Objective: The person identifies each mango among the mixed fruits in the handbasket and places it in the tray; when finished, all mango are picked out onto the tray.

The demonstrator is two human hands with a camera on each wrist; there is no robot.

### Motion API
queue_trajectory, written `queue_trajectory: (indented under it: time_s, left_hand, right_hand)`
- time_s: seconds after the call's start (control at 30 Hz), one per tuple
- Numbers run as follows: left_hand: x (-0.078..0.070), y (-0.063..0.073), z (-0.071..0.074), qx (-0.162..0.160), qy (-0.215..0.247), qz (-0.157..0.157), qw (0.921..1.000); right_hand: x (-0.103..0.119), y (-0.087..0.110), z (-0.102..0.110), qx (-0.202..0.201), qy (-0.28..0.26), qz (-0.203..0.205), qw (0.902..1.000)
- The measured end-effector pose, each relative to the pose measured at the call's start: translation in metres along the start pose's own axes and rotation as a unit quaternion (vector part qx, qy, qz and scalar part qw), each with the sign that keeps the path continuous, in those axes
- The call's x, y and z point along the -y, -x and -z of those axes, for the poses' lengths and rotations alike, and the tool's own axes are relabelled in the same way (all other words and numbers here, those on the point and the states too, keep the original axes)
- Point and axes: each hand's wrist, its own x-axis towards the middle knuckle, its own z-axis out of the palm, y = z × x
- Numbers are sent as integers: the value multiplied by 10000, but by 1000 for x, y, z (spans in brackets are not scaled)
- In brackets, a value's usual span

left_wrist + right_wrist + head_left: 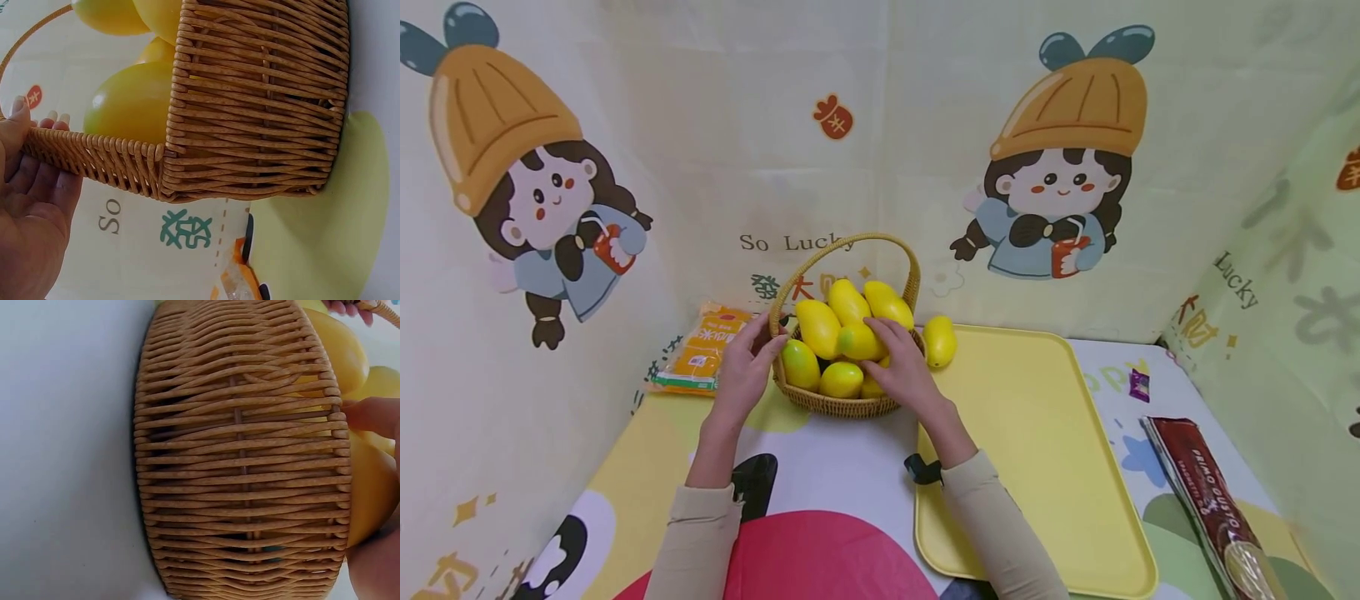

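A wicker basket [842, 407] full of yellow mangoes stands near the back wall. My left hand [744, 367] grips the left side of its arched handle [865, 237], just above the rim; the left wrist view shows thumb and fingers on either side of the woven handle [100, 153]. With thumb and fingers my right hand [904, 372] holds a greenish-yellow mango [856, 342] on top of the pile, at the front right. In the right wrist view the thumb lies by the basket's rim, and the held fruit is partly hidden. Another mango [939, 342] lies outside, right of the basket.
A yellow tray [1022, 450] lies right of the basket, under the right forearm. Behind the left hand is an orange food bag [703, 350]. Farther right are a small purple packet [1138, 385] and a dark red spaghetti pack [1206, 500]. Patterned cloth walls enclose the table.
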Motion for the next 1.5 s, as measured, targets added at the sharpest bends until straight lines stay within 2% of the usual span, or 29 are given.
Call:
queue_trajectory:
  time_s: [0.27,0.57,0.73,0.97,1.2,1.3,1.37,1.5]
  left_hand:
    - [-2,0,1,1,9,39,10000]
    - [-3,0,0,-44,-32,-8,10000]
    - [-3,1,1,-68,-35,-11,10000]
    - [-5,3,1,-59,-105,59,9999]
    - [-32,11,2,-45,-177,7,9998]
    - [-36,12,2,-16,-113,-72,9999]
    - [-36,12,2,7,-57,-93,9999]
    - [-18,5,1,-19,-29,-60,10000]
  right_hand:
    - [0,-2,9,-458,-880,168,9949]
    - [-8,2,23,-700,-1343,-436,9875]
    - [-14,6,33,-810,-1535,-557,9833]
    - [-26,13,48,-969,-1548,-651,9810]
    - [-52,22,61,-1022,-1315,-916,9818]
    - [-63,25,66,-1047,-1213,-1052,9815]
    - [-71,28,69,-1078,-1127,-1162,9809]
    - [-89,32,78,-1062,-1197,-1482,9759]
